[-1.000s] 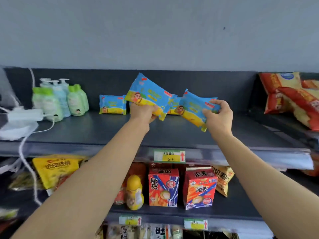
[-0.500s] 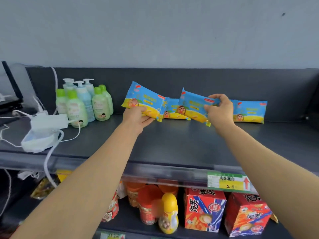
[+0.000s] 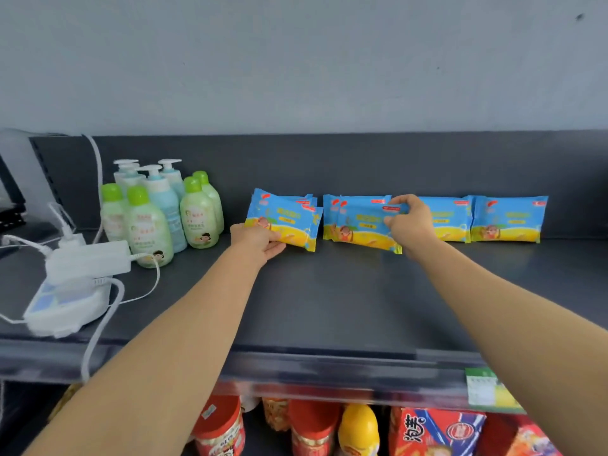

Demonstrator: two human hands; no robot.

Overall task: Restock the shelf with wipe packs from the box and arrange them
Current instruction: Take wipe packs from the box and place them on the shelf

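Left grip (image 3: 260,240) grasps the lower left corner of a wipe pack (image 3: 288,222), fingers curled under it, thumb side on the front. This pack is blue on top and yellow below, tilted a little, at the left end of the row on the top shelf (image 3: 329,307). Can't tell if its bottom edge touches the shelf. Edges of more packs (image 3: 313,200) show just behind it.

Right grip (image 3: 411,222) pinches the upper right part of a second wipe pack (image 3: 358,225), thumb above, fingers on the face. That pack stands leaning back, low edge down at the shelf, with another pack's edge (image 3: 329,209) showing behind its left side. The two held packs are near each other, with a narrow gap between.

Right of the right grip, two more wipe packs stand against the dark back panel (image 3: 329,166): third pack (image 3: 449,222), partly hidden by the hand, and fourth pack (image 3: 510,222), touching side by side.

Left of the row is a cluster of green-capped lotion bottles (image 3: 197,218) and white pump bottles (image 3: 166,192), close to the left pack but apart from it. Further left sit a white power adapter (image 3: 88,263), a white device (image 3: 65,304) and white cables (image 3: 98,324) trailing over the shelf front.

A green-yellow price tag (image 3: 487,386) is on the shelf lip at right. On the lower shelf are red canisters (image 3: 220,426), a yellow egg-shaped container (image 3: 358,429) and a red carton (image 3: 437,432). A grey wall (image 3: 296,60) is above.
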